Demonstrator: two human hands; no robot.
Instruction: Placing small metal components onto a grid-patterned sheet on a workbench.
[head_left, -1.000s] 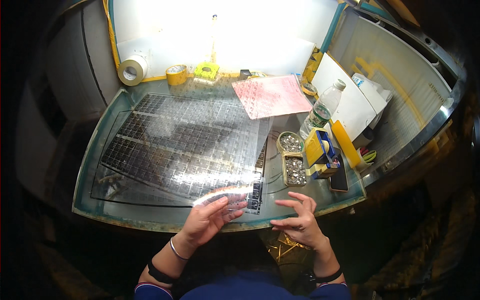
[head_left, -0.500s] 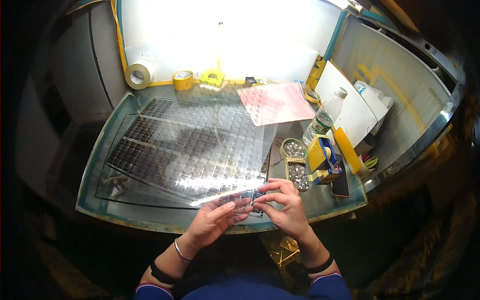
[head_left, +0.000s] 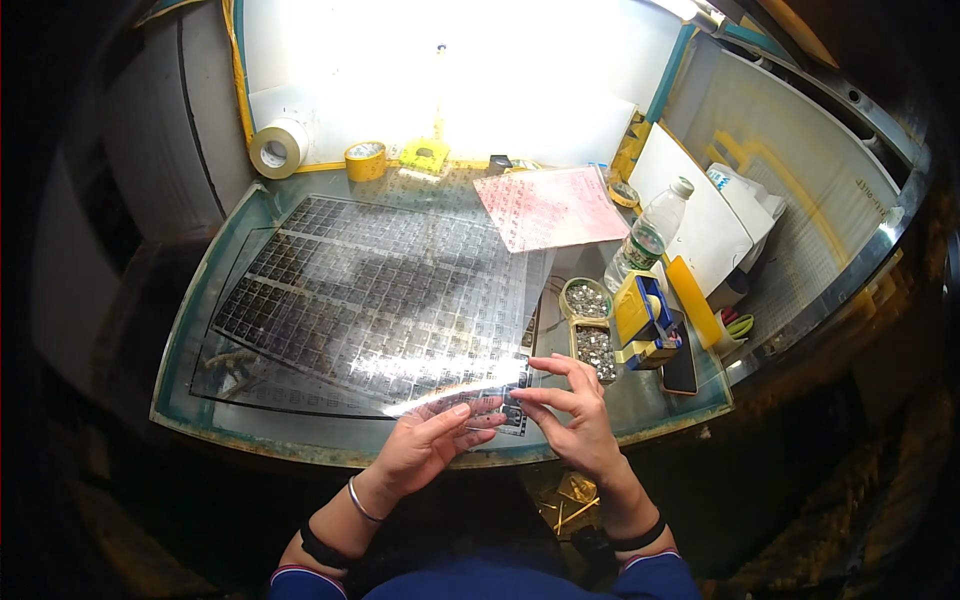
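A large transparent film sheet [head_left: 385,285], printed with rows of small dark square patterns, lies across the glass-topped table. Its near right corner is lifted, and light glares off the bent edge. My left hand [head_left: 425,440] grips this near edge, thumb above and fingers underneath, seen through the film. At the right edge of the same corner, my right hand [head_left: 575,415] has its thumb and a finger close together on the film; the index finger stretches a little farther up along the edge. Whatever small thing might be between those fingertips is too small to make out.
Right of the film stand a round dish [head_left: 587,298] and a square tray [head_left: 596,350] of small metallic bits, a blue-and-yellow tape dispenser [head_left: 645,315] and a plastic bottle [head_left: 650,232]. Behind lie a pink sheet [head_left: 555,207], yellow tape [head_left: 366,162] and a white roll [head_left: 278,149].
My right hand's fingers have shifted slightly at the film's corner, with the index finger a little more raised. My left hand keeps its grip in the same place.
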